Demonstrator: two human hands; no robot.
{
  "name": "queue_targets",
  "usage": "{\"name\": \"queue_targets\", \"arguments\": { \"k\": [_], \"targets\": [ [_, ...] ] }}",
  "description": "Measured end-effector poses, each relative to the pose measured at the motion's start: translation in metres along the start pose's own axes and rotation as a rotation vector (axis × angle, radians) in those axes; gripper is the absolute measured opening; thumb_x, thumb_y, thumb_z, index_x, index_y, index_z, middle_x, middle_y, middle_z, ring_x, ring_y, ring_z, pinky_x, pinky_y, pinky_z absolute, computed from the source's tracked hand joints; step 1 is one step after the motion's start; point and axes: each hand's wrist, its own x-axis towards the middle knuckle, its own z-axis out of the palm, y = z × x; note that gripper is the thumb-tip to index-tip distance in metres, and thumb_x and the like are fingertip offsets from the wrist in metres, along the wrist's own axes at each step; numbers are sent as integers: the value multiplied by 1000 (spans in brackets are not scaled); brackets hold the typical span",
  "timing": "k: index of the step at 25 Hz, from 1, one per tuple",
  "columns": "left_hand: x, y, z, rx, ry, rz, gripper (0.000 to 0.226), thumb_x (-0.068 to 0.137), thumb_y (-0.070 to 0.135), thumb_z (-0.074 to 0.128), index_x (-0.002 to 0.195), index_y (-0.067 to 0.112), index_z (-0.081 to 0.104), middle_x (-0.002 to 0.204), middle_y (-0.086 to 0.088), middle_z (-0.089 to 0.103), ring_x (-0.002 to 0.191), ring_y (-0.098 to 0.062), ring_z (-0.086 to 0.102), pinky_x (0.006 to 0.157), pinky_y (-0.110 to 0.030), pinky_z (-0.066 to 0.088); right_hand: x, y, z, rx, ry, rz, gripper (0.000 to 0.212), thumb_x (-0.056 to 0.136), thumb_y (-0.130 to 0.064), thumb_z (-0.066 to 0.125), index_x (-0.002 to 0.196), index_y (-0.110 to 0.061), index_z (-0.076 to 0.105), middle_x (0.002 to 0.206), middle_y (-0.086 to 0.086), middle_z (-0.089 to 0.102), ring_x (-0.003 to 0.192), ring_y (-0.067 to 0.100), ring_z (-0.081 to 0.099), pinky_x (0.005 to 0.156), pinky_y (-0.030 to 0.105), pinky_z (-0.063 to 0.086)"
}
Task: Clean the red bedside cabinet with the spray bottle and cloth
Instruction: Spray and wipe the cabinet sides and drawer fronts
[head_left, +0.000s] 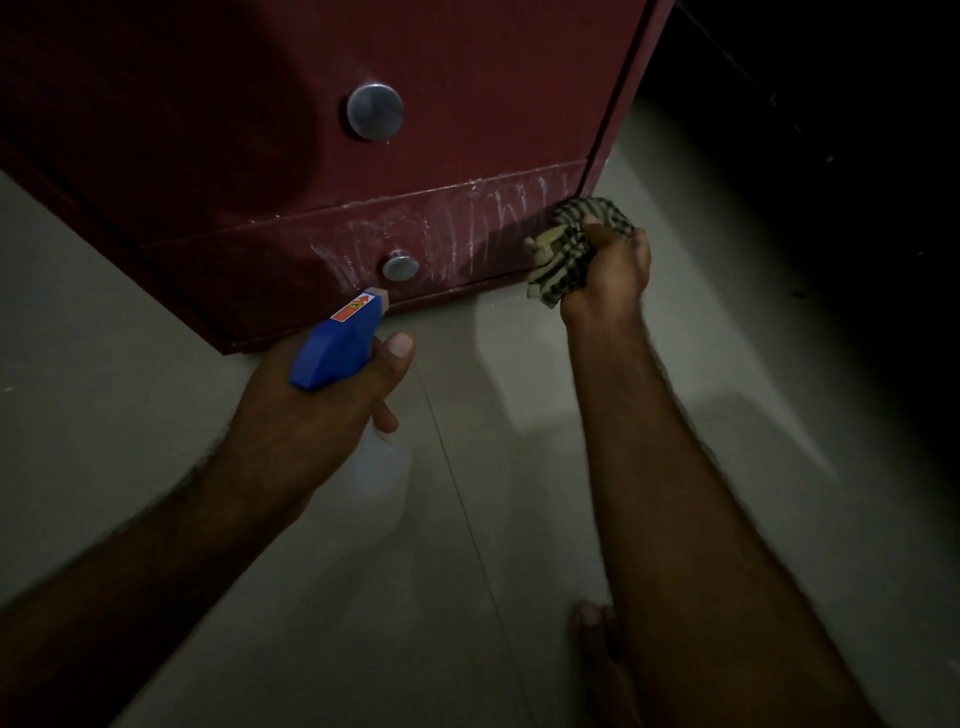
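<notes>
My left hand (322, 400) sits left of centre in the frame, fingers curled round the neck of the spray bottle (332, 345), thumb lying along its right side. The bottle's blue head points up and right, its pale nozzle just below the small round knob (400, 266) on the lower drawer; the clear body hangs below my fist, blurred against the floor (519, 415).

The red bedside cabinet (260, 130) fills the top of the frame and stands on the pale tiled floor. A larger metal knob (375, 110) sits on the panel above the drawer. White wet streaks (467, 218) run across the drawer front from beside the small knob to the right edge.

My right hand (608, 275), right of centre, grips a bunched, striped cloth (566, 244) in a closed fist. The cloth is pressed against the drawer's lower right corner, close to the floor.

At the bottom of the frame, beside my right forearm, my bare foot (592, 639) rests on the tiles. The upper right of the frame is too dark to read.
</notes>
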Motion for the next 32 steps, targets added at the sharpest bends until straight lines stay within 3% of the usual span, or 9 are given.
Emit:
{"name": "queue_targets", "arguments": {
  "k": [2,6,10,14,17,19,22,28,32],
  "targets": [
    [-1,0,-2,8,10,5,32,81,58,61,92,28,63,68,-5,72,76,-21,70,70,-30,45,-4,-4,-1,46,-26,-26,79,91,11,65,158,-19,37,125,16,68,106,36,73,88,58,61],
    [-5,4,-6,25,27,16,35,82,56,61,92,23,63,66,1,72,62,-6,65,66,-29,43,-5,-6,9,20,7,-3,72,91,11,62,156,-10,40,129,23,67,106,39,73,86,56,63],
    [-10,7,-8,12,18,27,20,83,55,62,88,37,59,62,6,70,60,-3,63,67,-30,44,-12,-17,7,69,-50,-43,78,92,10,64,159,-19,36,121,15,68,108,36,73,90,56,61],
    [-12,11,-6,36,17,31,25,84,53,61,87,28,59,58,11,68,53,3,59,64,-28,41,-2,-12,5,20,-14,23,74,87,8,66,155,-9,42,124,24,69,103,41,74,80,61,62],
    [-16,14,-6,16,8,30,22,79,58,61,86,37,58,64,7,71,62,-5,65,70,-30,46,15,-5,5,-81,-9,32,80,78,1,69,154,-5,44,126,29,68,101,44,74,77,65,62],
    [-19,16,-6,17,6,31,16,82,55,61,87,40,57,63,11,70,61,-1,63,67,-30,44,-4,-21,12,-43,-22,-10,74,85,5,67,154,-11,45,126,23,69,102,39,75,78,58,64],
    [-21,20,-4,73,10,40,16,89,48,61,86,33,57,53,20,63,51,8,56,61,-28,39,-11,-33,14,68,-77,-60,72,91,9,64,155,-16,43,128,21,69,103,36,74,77,47,66],
    [-23,22,-1,53,10,35,24,83,56,61,89,33,59,59,11,68,55,2,60,65,-29,43,-10,-29,17,-7,-25,3,60,88,12,63,144,-8,54,116,22,72,97,39,75,77,57,64],
    [-25,21,0,93,23,33,31,86,52,60,86,21,60,54,17,65,50,7,57,61,-27,39,-19,-34,21,90,-159,-40,70,89,12,65,152,-12,46,125,22,70,105,39,74,80,53,65]
  ]
}}
